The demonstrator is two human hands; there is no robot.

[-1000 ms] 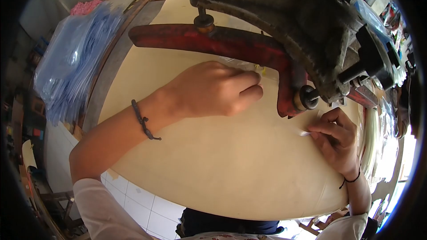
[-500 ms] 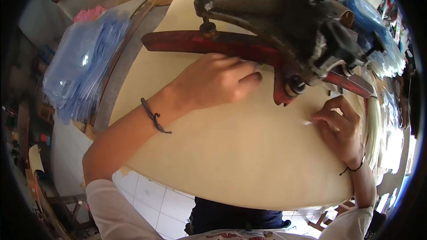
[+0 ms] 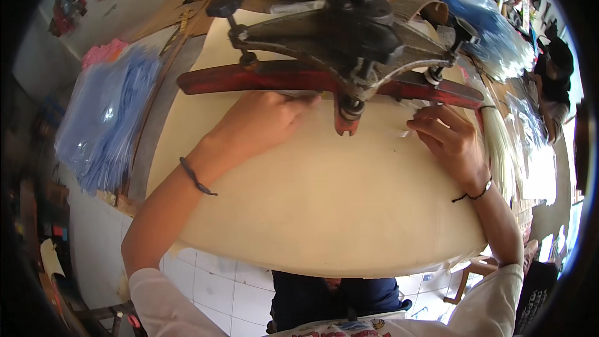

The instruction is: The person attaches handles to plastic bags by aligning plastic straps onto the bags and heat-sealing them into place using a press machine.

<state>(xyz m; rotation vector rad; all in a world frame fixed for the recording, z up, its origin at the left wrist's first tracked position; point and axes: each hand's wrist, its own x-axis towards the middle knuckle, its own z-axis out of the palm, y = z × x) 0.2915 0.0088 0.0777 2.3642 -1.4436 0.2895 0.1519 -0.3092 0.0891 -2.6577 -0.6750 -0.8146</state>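
My left hand [image 3: 265,122] lies near the left half of the red bar [image 3: 262,78], its fingers reaching to the bar's lower edge; what its fingertips hold, if anything, is too small to tell. My right hand [image 3: 446,137] is right of the bar's central prong, fingers curled together at a small clear piece of film [image 3: 399,131]. Both hands are over the cream-coloured work surface [image 3: 324,200]. The red bar is fixed under a dark metal machine head [image 3: 355,43] with screw knobs.
Stacked clear bluish plastic bags [image 3: 109,118] lie at the left, with a pink bundle [image 3: 103,53] behind. More plastic [image 3: 474,19] is at the back right. Pale strands [image 3: 499,143] hang at the right edge. Another person [image 3: 555,81] is at the far right.
The view has turned, so the machine and bar sit further left. My left hand has drawn back slightly to the left; my right hand is nearer the bar, its fingers closer to the film.
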